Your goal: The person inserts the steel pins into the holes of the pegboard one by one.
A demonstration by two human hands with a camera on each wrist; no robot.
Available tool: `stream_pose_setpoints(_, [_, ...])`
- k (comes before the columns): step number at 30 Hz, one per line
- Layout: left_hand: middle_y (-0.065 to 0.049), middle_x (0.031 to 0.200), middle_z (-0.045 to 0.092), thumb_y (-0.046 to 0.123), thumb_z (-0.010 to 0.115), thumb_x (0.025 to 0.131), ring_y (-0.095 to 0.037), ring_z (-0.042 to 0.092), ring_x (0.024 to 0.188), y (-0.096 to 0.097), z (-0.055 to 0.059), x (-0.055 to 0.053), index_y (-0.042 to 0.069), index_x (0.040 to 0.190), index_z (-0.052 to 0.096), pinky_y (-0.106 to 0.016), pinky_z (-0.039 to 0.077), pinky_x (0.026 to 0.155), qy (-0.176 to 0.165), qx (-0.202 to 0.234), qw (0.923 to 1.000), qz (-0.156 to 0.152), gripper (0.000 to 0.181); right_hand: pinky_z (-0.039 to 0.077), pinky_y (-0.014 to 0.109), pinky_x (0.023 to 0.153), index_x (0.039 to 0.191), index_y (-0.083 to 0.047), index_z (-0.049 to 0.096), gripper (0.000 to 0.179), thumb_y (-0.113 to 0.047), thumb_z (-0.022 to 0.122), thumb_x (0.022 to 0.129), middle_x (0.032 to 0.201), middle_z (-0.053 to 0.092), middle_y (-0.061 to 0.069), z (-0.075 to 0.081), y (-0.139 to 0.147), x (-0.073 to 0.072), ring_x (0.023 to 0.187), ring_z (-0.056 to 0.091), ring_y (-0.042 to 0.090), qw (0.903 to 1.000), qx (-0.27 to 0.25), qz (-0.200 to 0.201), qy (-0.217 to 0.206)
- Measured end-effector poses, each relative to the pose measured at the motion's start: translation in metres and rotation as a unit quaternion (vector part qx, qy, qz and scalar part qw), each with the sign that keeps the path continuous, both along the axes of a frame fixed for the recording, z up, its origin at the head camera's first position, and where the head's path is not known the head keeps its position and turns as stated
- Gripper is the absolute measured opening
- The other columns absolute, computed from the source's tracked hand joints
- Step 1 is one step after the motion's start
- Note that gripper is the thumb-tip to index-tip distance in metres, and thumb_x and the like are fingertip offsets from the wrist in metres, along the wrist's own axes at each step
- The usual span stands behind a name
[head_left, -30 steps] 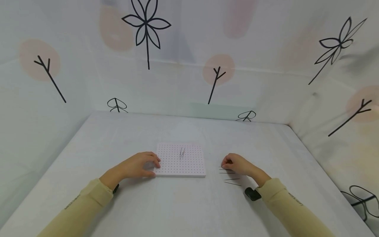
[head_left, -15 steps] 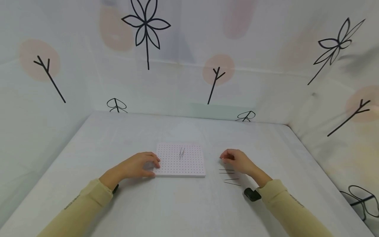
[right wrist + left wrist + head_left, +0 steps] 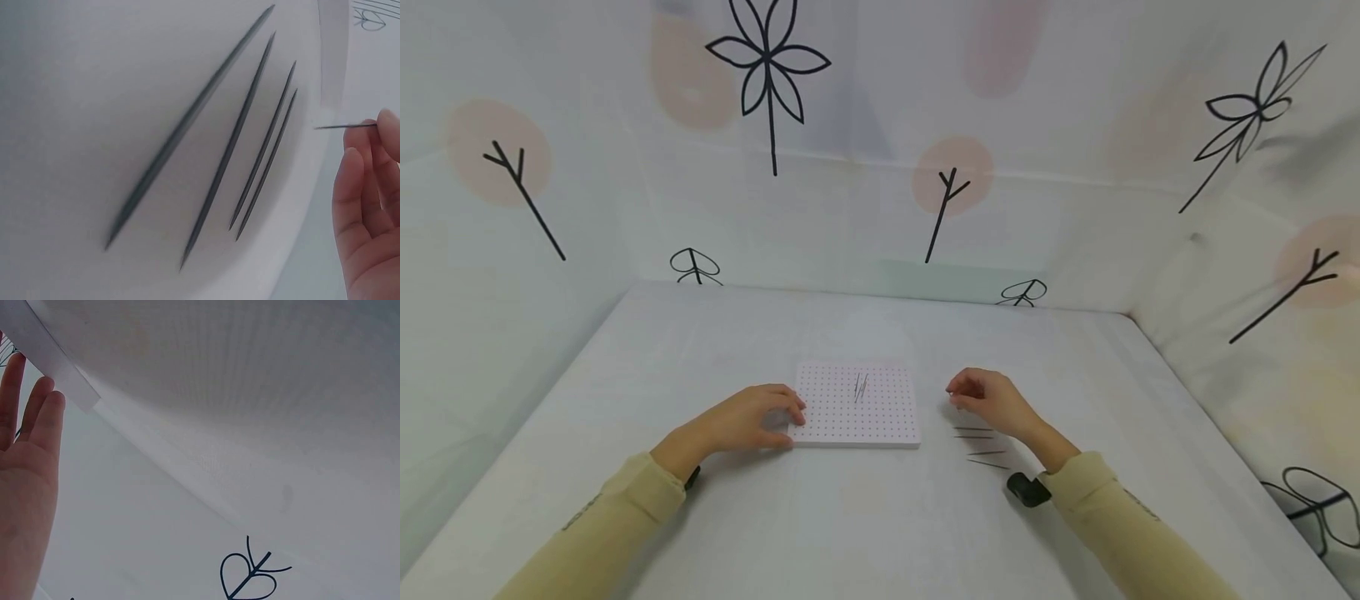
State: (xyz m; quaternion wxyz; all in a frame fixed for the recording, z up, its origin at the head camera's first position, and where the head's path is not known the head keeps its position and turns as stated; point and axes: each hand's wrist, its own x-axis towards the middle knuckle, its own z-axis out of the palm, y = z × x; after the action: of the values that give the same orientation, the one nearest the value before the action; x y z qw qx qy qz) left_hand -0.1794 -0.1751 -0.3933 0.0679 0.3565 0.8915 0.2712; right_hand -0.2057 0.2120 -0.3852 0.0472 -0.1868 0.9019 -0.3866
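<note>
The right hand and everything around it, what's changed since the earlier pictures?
The right hand has moved forward and left, toward the board, pinching one needle taken up from the table. The other four needles lie where they were, the left hand stays at the board's left edge, and the upright needles in the board look unchanged.

Free lane over counter (image 3: 934,417) between board (image 3: 887,421) and right hand (image 3: 992,402); left hand (image 3: 748,417) blocks board's left edge, needles (image 3: 863,388) obstruct its middle.
</note>
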Motion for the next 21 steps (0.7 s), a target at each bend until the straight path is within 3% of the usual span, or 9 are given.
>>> stream_pose_setpoints(12, [0.003, 0.114, 0.058, 0.015, 0.075, 0.078, -0.020, 0.051, 0.112, 0.000, 0.001, 0.000, 0.018, 0.097, 0.067, -0.042, 0.039, 0.098, -0.009, 0.000, 1.0000, 0.003, 0.021, 0.052, 0.027, 0.066, 0.094, -0.003, 0.060, 0.012, -0.003, 0.067, 0.084, 0.084, 0.063, 0.003, 0.006, -0.013, -0.001, 0.074, 0.060, 0.018, 0.9994, -0.033, 0.006, -0.007])
stream_pose_setpoints(21, [0.004, 0.114, 0.058, 0.016, 0.075, 0.078, -0.020, 0.050, 0.113, 0.000, 0.001, 0.001, 0.018, 0.096, 0.067, -0.042, 0.038, 0.098, -0.008, 0.001, 1.0000, 0.001, 0.021, 0.054, 0.037, 0.067, 0.093, -0.002, 0.058, 0.011, -0.003, 0.066, 0.085, 0.083, 0.063, 0.005, 0.012, -0.025, -0.001, 0.073, 0.062, 0.021, 0.9974, -0.070, 0.020, -0.005])
